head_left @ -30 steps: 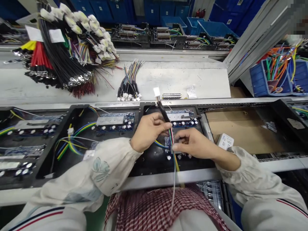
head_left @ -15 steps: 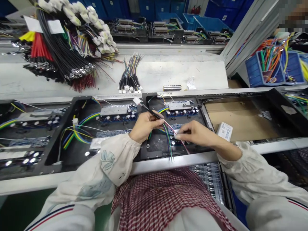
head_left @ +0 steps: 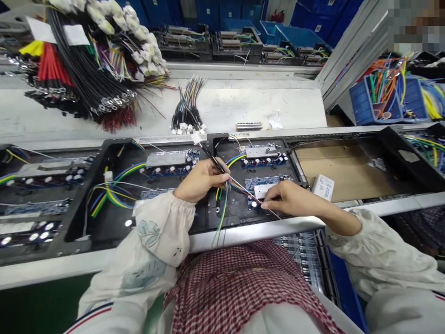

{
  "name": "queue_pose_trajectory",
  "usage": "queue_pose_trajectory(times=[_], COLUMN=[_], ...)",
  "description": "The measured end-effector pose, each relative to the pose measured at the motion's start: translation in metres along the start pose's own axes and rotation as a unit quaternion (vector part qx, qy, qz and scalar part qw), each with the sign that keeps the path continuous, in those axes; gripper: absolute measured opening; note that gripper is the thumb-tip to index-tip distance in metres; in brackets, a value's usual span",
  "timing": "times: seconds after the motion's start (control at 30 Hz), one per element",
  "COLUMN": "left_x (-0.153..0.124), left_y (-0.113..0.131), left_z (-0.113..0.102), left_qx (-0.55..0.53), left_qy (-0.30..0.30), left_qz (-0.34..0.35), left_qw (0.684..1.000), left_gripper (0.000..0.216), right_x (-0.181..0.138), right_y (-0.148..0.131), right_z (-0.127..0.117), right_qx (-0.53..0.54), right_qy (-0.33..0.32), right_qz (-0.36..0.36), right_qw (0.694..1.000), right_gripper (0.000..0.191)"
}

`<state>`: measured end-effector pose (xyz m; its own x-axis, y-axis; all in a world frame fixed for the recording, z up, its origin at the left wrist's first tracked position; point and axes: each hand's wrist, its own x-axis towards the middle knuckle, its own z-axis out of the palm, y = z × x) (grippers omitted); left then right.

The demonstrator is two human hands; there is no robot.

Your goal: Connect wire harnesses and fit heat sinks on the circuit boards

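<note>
Cable (head_left: 212, 156), over the black tray (head_left: 239, 211) and pinched in the left hand (head_left: 198, 182), now has its loose green strands (head_left: 223, 209) swung left, away from the red and white strands (head_left: 247, 191) the right hand (head_left: 290, 199) pinches, leaving two groups

Blurred print (head_left: 326, 189) on white box (head_left: 322, 187), label (head_left: 317, 28) on blue bin (head_left: 308, 21), neither readable

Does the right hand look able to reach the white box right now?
Probably yes: nothing covers the white box, just beyond the right forearm, though the right hand would likely first release the wires it pinches.
</note>
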<state>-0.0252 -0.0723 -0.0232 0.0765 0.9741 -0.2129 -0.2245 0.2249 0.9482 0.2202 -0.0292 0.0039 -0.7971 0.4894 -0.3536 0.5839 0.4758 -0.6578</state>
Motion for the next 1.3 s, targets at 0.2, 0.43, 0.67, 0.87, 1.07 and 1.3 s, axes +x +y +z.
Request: queue_pose_trajectory(times=[0.2, 0.43, 0.67, 0.87, 1.07, 1.3], left_x=[0.0, 0.002, 0.004, 0.005, 0.005, 0.007], left_y=[0.005, 0.0, -0.01, -0.011, -0.011, -0.015], left_z=[-0.007, -0.004, -0.002, -0.002, -0.002, -0.002], left_qx=[-0.085, -0.051, -0.048, -0.044, -0.042, -0.035], left_qy=[-0.057, 0.045, 0.125, 0.134, 0.138, 0.153], left_qz=[-0.029, 0.032, 0.053, 0.05, 0.052, 0.072], left_qw=[0.994, 0.997, 0.99, 0.989, 0.988, 0.985], left_gripper=[0.034, 0.035, 0.036, 0.036, 0.036, 0.035], right_x=[-0.01, 0.026, 0.043, 0.041, 0.043, 0.032], right_y=[-0.011, 0.012, 0.037, 0.037, 0.039, 0.022], right_z=[0.002, -0.006, 0.005, 0.005, 0.006, 0.001], right_qx=[0.013, -0.091, -0.068, -0.065, -0.072, -0.174], right_qy=[-0.067, 0.284, 0.308, 0.312, 0.299, 0.25], right_qz=[0.039, 0.117, 0.138, 0.131, 0.138, 0.17], right_qw=[0.997, 0.947, 0.939, 0.939, 0.941, 0.937], right_gripper=[0.02, 0.017, 0.018, 0.016, 0.018, 0.027])
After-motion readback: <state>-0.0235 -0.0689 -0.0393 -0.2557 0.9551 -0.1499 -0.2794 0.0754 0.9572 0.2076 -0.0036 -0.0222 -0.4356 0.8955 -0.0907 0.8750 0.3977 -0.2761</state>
